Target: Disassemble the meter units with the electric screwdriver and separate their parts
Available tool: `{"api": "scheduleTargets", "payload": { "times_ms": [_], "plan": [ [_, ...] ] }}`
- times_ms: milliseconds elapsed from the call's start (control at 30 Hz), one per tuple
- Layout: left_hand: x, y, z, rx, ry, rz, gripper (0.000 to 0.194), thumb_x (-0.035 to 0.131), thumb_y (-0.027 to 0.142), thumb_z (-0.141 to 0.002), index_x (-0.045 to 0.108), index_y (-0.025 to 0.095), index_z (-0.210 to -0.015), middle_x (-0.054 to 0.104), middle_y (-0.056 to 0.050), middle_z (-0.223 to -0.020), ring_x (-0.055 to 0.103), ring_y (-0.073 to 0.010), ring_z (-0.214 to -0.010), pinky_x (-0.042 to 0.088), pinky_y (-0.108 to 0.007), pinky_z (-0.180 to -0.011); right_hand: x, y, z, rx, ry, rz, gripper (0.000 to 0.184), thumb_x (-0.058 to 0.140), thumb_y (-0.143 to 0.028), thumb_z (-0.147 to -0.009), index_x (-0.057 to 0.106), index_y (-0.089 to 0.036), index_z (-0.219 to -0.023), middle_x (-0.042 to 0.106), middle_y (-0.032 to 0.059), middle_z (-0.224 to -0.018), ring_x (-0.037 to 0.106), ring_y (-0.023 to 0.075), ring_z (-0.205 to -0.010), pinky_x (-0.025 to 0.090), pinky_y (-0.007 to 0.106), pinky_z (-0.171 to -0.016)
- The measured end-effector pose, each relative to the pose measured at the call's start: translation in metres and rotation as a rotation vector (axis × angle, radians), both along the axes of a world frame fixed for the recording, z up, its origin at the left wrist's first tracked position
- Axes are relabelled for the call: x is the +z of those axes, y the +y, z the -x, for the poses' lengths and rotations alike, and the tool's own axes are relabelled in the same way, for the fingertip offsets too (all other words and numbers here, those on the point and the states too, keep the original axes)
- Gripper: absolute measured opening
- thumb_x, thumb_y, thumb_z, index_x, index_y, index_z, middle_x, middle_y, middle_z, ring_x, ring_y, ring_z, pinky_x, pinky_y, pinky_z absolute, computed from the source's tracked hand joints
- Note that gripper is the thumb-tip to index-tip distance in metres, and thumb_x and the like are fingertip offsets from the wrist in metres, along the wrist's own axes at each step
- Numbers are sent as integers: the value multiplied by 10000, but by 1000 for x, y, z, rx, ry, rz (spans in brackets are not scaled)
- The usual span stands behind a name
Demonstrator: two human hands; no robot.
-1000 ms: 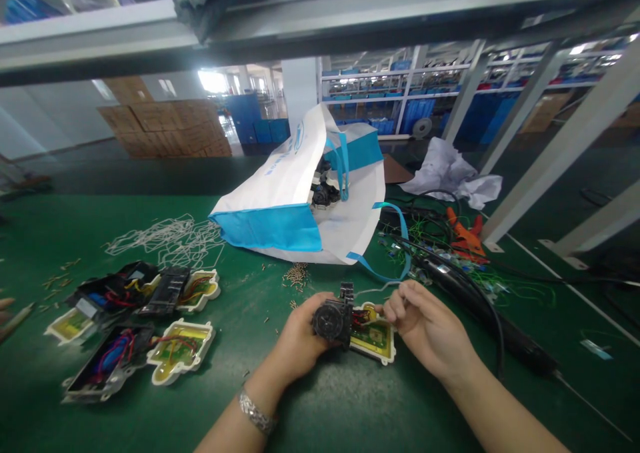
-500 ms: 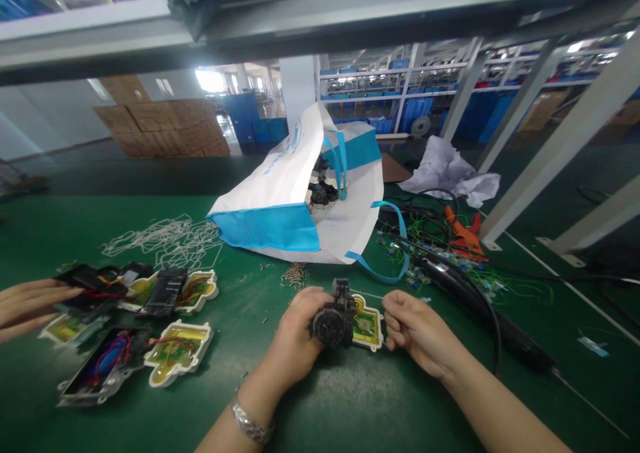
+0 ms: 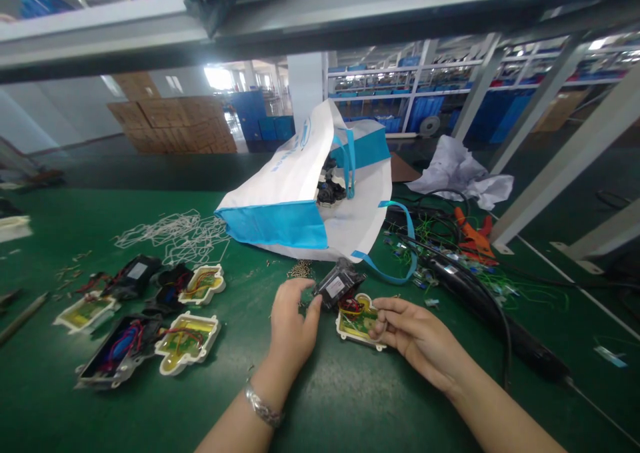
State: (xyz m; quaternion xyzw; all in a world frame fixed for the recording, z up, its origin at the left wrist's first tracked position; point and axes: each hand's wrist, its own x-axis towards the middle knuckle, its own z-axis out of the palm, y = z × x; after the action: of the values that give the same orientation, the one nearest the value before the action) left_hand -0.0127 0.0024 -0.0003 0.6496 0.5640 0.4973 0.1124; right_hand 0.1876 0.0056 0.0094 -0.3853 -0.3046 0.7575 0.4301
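Note:
In front of me, a black housing with a white label lies on the green table, joined by red and black wires to a white cover filled with a yellow-green circuit board. My left hand is at the housing's left side, thumb and fingers apart, the thumb tip close to or touching it. At the cover's right edge, my right hand has its fingertips pinched together. What looks like a pale thin cord curves from them. Several similar opened units, such as the one with a white cover, lie to the left.
A white-and-blue bag with black parts inside lies behind my hands. White cords are heaped left of it, small screws in front. To the right are a black corded tool, green wires and an orange clamp.
My left hand has loosened from the black housing, which has turned label up. My right hand has moved over the cover's edge. Another person's hand at the left has gone, and parts there have shifted.

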Motion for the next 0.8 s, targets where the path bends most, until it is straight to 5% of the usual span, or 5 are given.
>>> {"api": "scheduleTargets", "payload": {
  "times_ms": [100,200,400,567,800],
  "plan": [
    [6,-15,-18,-275,192,-185,139,517,175,-782,541,164,-918,596,-58,-888,516,-186,-856,412,-343,-790,1,-4,1,28,13,-4,279,714,-233,-638,601,-127,-871,572,24,-664,542,123,-631,466,286,-682],
    [7,-25,-37,-473,370,-89,203,577,180,-744,539,165,-942,609,-47,-900,492,-203,-869,381,-370,-811,2,-7,2,45,-7,-3,306,722,-244,-629,603,-131,-886,594,43,-753,557,135,-691,461,293,-716],
    [0,-22,-45,-437,515,-56,149,454,123,-807,591,174,-835,598,-34,-758,474,-180,-802,303,-416,-878,1,-6,-1,19,-143,-7,323,725,-311,-589,600,-130,-826,553,-5,-601,507,101,-577,470,281,-657],
    [1,-21,-42,-367,521,-68,251,499,248,-803,569,154,-581,568,-36,-579,464,-164,-652,339,-382,-747,2,-2,-10,33,-306,-33,300,691,-346,-600,552,-142,-770,487,-48,-459,451,83,-432,407,208,-468],
    [-3,-21,-43,-328,661,74,222,705,335,-654,563,172,-602,596,-12,-584,506,-171,-628,324,-350,-683,2,5,-19,136,-425,-84,319,672,-345,-563,451,-169,-710,436,-78,-377,405,85,-336,341,196,-381]
  ]
}}
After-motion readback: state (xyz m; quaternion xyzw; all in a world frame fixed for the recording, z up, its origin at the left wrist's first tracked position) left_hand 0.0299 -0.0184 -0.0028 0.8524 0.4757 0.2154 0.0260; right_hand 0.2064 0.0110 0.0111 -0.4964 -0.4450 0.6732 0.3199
